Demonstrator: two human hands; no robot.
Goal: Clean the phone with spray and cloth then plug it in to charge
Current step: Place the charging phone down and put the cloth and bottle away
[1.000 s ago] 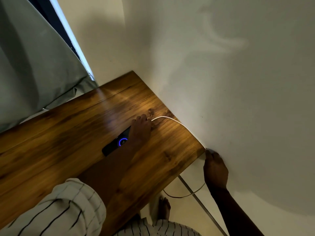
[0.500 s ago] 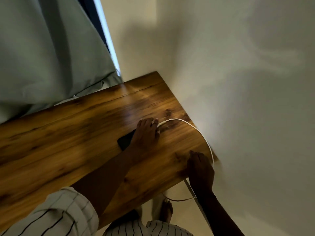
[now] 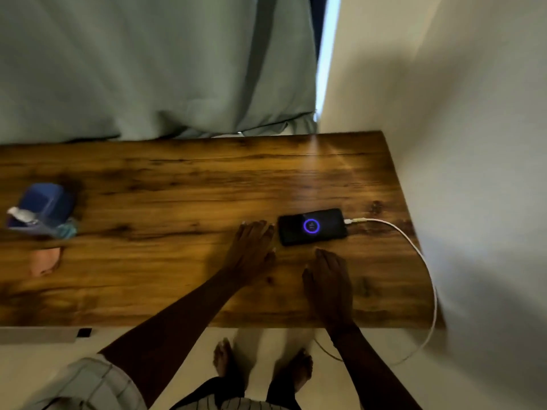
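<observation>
A home: wooden table (image 3: 177, 187), curtain (image 3: 148, 69), bare feet (image 3: 225, 359).

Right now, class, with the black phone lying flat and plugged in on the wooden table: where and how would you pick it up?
Probably pinch the black phone across its two long edges from above, near the end by the left hand. It lies flat, screen up, and the white charging cable occupies the opposite short end on the wooden table.

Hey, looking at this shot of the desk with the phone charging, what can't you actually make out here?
Head view only:
- White cable: its far end drops below the table edge; no socket visible.
- Phone: figures inside the blue ring too small.
- Blue bottle at far left: blurred, label unreadable.
- Pink item beside it: blurred, unidentifiable.
</observation>
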